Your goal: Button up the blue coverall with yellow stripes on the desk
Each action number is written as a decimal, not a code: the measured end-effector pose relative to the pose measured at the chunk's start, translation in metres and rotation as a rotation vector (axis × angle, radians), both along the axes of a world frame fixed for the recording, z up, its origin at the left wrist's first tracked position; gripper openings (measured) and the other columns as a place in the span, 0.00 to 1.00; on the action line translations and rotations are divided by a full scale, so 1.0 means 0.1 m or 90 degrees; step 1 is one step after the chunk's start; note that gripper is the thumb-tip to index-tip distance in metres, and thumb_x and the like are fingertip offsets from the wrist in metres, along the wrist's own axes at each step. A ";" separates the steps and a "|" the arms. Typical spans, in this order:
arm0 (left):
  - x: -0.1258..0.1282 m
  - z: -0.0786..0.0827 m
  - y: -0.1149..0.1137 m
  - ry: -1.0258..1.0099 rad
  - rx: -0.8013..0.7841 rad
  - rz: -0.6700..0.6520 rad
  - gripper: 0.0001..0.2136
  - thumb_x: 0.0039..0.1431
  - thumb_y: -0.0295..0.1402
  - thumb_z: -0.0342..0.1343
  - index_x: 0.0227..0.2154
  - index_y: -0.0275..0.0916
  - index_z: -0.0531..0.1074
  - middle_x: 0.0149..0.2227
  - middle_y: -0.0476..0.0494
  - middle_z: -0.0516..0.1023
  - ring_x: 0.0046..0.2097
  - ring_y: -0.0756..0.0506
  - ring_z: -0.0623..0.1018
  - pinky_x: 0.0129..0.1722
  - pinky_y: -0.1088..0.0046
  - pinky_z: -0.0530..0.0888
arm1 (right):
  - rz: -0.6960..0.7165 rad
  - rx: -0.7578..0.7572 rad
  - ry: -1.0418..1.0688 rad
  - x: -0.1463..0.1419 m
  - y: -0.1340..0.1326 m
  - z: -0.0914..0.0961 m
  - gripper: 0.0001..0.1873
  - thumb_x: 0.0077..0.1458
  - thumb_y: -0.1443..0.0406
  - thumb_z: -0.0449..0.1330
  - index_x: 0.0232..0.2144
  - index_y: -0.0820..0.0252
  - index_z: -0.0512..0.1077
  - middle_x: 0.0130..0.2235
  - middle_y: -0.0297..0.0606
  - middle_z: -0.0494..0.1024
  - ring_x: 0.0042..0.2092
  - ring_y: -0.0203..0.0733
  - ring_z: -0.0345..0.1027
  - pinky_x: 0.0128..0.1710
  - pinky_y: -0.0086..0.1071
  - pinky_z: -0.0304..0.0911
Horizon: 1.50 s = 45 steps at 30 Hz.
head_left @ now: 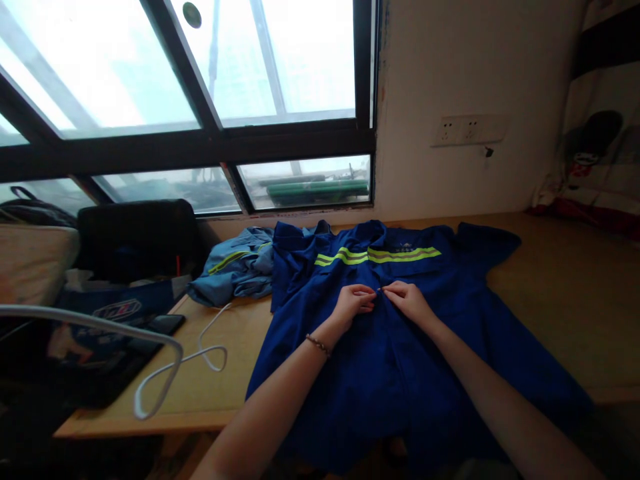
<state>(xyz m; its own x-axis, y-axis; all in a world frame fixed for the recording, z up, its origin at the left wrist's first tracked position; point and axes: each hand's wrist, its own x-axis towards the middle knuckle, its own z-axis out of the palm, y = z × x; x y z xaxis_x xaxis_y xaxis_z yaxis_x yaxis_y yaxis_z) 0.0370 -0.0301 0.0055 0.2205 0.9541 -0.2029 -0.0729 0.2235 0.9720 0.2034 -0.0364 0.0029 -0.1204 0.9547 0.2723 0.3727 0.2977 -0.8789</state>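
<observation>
Left hand (pixel 353 303) and right hand (pixel 411 304) pinch the wrinkled blue cloth garment (pixel 345 393); stripes (pixel 407 255) cross it.

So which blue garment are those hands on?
The dark blue garment, spread out, with the left hand and right hand at its front; the paler blue garment lies crumpled, untouched.

1. My left hand (pixel 353 303) plus my right hand (pixel 407 301), so that's two.
2. One dark shirt (pixel 370 373) and one pale shirt (pixel 240 267), two total.
3. Just the one bracelet (pixel 319 345) on me.
4. One table (pixel 210 387), yep.
5. White cord (pixel 125 327): I can only make out one.
6. Sockets (pixel 471 131): two by my count.
7. Round sticker (pixel 192 15): one.
</observation>
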 end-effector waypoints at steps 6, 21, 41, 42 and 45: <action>0.01 -0.02 -0.03 -0.039 -0.032 -0.030 0.11 0.41 0.31 0.63 0.28 0.31 0.70 0.23 0.41 0.75 0.25 0.47 0.77 0.25 0.75 0.74 | -0.003 0.091 -0.091 -0.06 -0.07 0.03 0.10 0.48 0.65 0.55 0.29 0.59 0.76 0.31 0.38 0.74 0.32 0.38 0.67 0.31 0.29 0.62; 0.09 -0.19 0.02 -0.057 0.070 -0.015 0.14 0.39 0.37 0.63 0.26 0.33 0.69 0.21 0.50 0.71 0.24 0.53 0.72 0.25 0.77 0.73 | -0.055 0.154 -0.235 -0.15 -0.14 0.02 0.02 0.45 0.70 0.56 0.25 0.60 0.67 0.27 0.33 0.67 0.30 0.35 0.62 0.31 0.28 0.58; 0.12 -0.26 0.01 -0.124 0.106 0.060 0.16 0.39 0.27 0.60 0.32 0.37 0.62 0.21 0.54 0.69 0.22 0.54 0.71 0.25 0.79 0.68 | -0.054 0.116 -0.185 -0.15 -0.09 -0.05 0.14 0.42 0.68 0.57 0.36 0.60 0.69 0.36 0.37 0.69 0.34 0.36 0.64 0.33 0.29 0.61; 0.12 -0.26 0.01 -0.116 0.121 0.055 0.16 0.39 0.27 0.60 0.33 0.37 0.62 0.22 0.54 0.70 0.23 0.53 0.71 0.25 0.79 0.68 | -0.051 0.111 -0.191 -0.15 -0.09 -0.05 0.14 0.43 0.68 0.57 0.37 0.60 0.69 0.36 0.37 0.69 0.34 0.36 0.64 0.34 0.29 0.61; 0.11 -0.27 0.01 -0.037 0.173 0.050 0.15 0.41 0.27 0.58 0.34 0.38 0.62 0.23 0.52 0.71 0.25 0.52 0.72 0.26 0.78 0.67 | -0.047 0.096 -0.225 -0.13 -0.09 -0.06 0.14 0.45 0.66 0.57 0.38 0.61 0.70 0.36 0.38 0.70 0.35 0.37 0.64 0.36 0.30 0.61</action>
